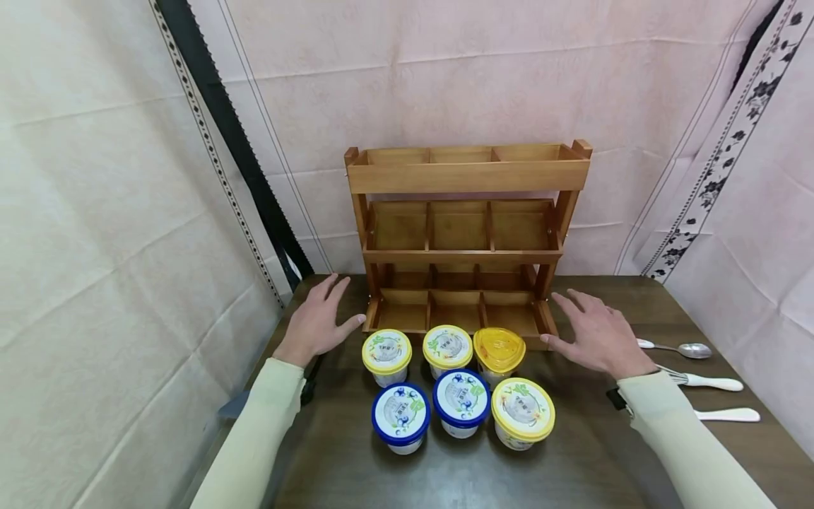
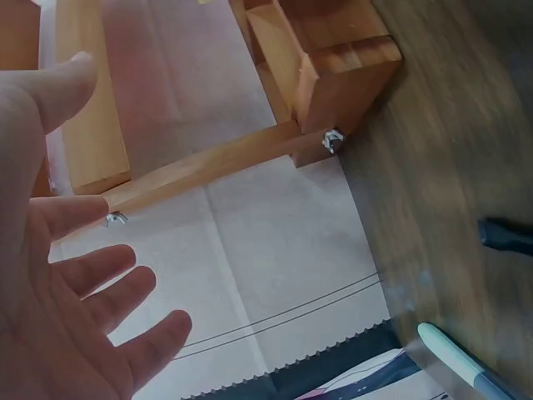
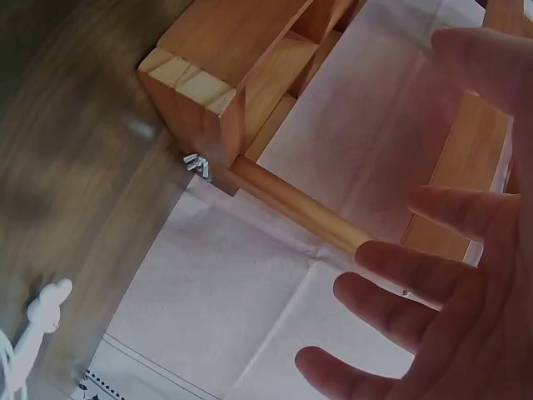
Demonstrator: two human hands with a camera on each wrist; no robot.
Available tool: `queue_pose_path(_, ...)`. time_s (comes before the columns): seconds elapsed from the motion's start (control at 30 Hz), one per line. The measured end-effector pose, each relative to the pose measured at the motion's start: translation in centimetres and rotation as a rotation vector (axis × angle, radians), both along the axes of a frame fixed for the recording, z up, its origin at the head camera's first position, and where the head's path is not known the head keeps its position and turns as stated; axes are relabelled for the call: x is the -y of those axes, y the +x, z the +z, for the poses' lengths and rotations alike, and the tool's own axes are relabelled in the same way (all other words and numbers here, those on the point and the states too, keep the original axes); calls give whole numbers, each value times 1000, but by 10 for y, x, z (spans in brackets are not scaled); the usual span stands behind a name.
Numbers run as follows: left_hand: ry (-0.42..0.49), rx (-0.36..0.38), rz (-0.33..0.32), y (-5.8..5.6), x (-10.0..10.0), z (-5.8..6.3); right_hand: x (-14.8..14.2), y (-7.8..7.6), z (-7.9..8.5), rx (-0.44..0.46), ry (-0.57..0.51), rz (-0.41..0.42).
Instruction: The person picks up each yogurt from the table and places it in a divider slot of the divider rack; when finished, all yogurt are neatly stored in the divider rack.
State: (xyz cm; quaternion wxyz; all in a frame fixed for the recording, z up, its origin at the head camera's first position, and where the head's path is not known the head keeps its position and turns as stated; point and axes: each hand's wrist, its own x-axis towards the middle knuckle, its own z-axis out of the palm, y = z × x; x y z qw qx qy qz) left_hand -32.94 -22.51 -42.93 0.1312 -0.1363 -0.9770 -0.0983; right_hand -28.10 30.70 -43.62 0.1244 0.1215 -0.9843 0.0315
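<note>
A three-tier wooden rack (image 1: 467, 178) with divided compartments stands at the back of the table. My left hand (image 1: 318, 322) is beside its left side, fingers spread and nothing held. On the other side my right hand (image 1: 598, 332) is spread the same way, also without anything in it. Both wrist views show the palms facing the rack's side frame, with wing nuts (image 2: 332, 139) on it; contact with the wood cannot be told. In front of the rack stand two blue-lidded tubs (image 1: 400, 416) and several yellow-lidded tubs (image 1: 523, 410), one with a plain, translucent-looking yellow lid (image 1: 499, 349).
Right of my right hand lie a spoon (image 1: 694, 350) and two more white-handled utensils (image 1: 728, 416), partly hidden by the arm. A pale green and blue handle (image 2: 454, 354) and a black piece (image 2: 505, 237) lie to the left. Cloth curtains (image 1: 445, 85) enclose the table.
</note>
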Motion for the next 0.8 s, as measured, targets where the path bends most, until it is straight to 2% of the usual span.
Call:
queue_pose_path(0.23, 152, 3, -28, -9, -2, 7, 6, 2, 1, 13, -78, 49)
queue_pose_path(0.47, 274, -28, -91, -22, -1, 13, 14, 3, 1, 65, -201, 85)
queue_pose_path(0.8, 464, -121, -159, -44, -6, 17, 26, 5, -5, 157, -365, 152)
